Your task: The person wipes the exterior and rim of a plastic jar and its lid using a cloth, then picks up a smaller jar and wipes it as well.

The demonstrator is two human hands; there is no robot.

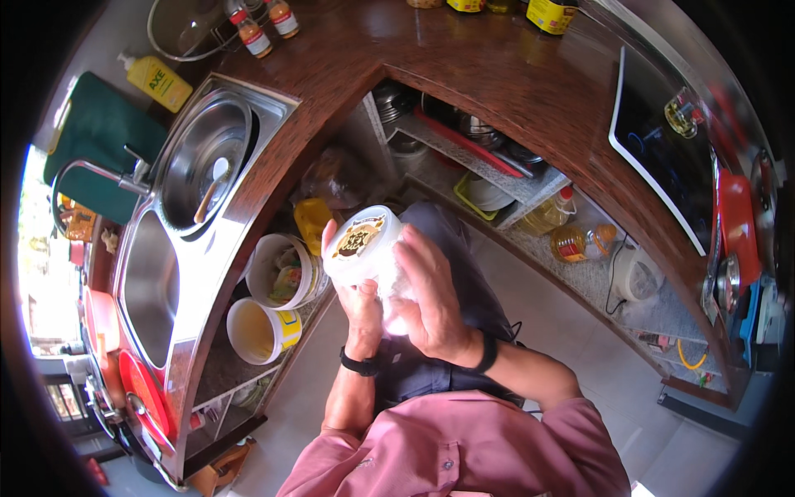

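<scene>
A round white plastic tub [357, 239] with a printed label on its lid is tilted in front of my lap. My left hand [360, 314] holds it from below and from the left, with fingertips showing at its far edge. Against the tub's right side, my right hand [435, 298] grips a crumpled white cloth or tissue [395, 279]. Bright light washes out the cloth, so its exact material is unclear. The tub's underside is hidden by my hands and the cloth.
To the left, a steel double sink [152, 292] holds a metal basin [205, 161] with a brush inside. Two white buckets [251, 329] [282, 267] stand on the shelf below. Oil bottles [574, 242] sit under the right counter [497, 81], with a black cooktop [658, 149] above.
</scene>
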